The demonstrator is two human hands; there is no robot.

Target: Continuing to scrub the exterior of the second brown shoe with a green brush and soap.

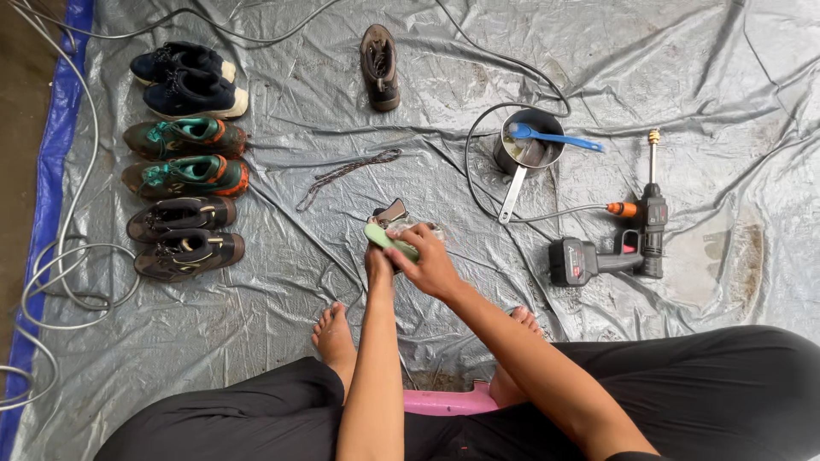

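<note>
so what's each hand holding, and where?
Right hand grips a green brush by its near end. Left hand is mostly hidden; it seems to hold the shoe from below.

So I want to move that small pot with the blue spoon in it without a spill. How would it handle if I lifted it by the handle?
The pot looks to hold liquid, so it may slosh. Its long handle sticks out to one side, so it would probably tip away from it. The blue spoon lies loose across the rim and could slide off.
</note>
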